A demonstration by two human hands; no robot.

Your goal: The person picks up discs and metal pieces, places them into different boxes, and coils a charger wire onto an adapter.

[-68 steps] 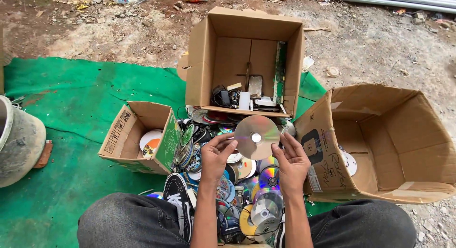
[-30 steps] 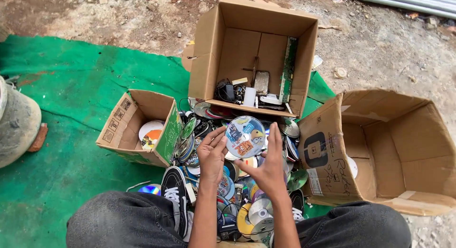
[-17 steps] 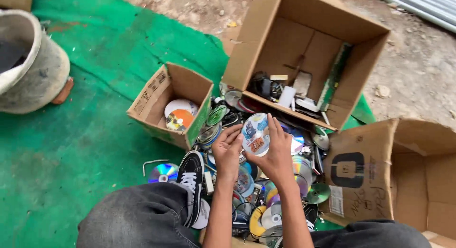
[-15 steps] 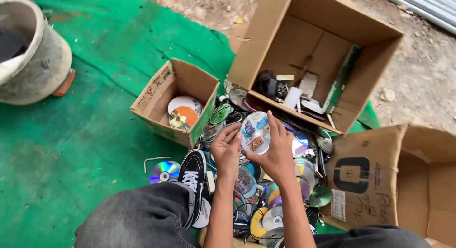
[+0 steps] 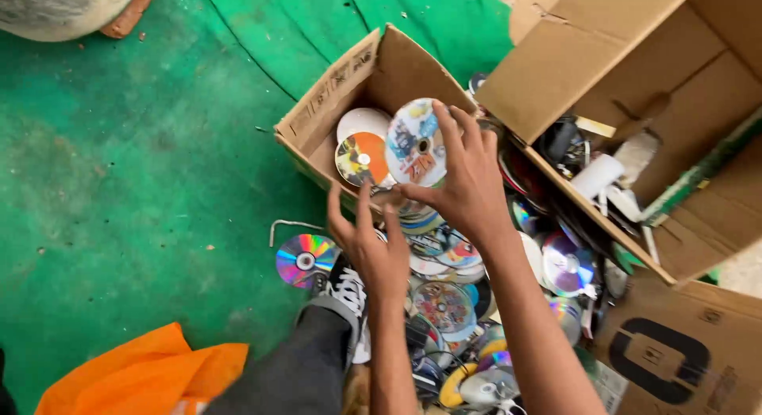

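**One disc held over the small box**

One printed disc [image 5: 414, 142] is all I have in hand. My right hand [image 5: 470, 186] pinches it by the rim, fingertips along the top edge and thumb beneath, with the picture side turned up towards the camera. It hangs tilted over the open small cardboard box [image 5: 329, 93], just above an orange disc [image 5: 359, 161] and a white disc [image 5: 359, 121] that lie flat on the bottom.

My left hand [image 5: 373, 250] is empty. Its fingers are spread and point upward, close under the held disc and just beside the near wall of the small box, over the edge of the heap of discs [image 5: 444, 304] between my legs.

I judge that the step in hand is placing: the disc is off the heap and over the box but not yet resting in it. Setting it down would call for lowering the right hand a little, levelling the disc so it lands flat on the two inside, and easing the pinch without catching the box flap.

A shiny rainbow disc [image 5: 303, 259] lies alone on the green mat [image 5: 119, 193], near my shoe [image 5: 346, 292]. The large cardboard box [image 5: 635, 50] stands open on its side to the right, with odd items inside that I cannot make out clearly.
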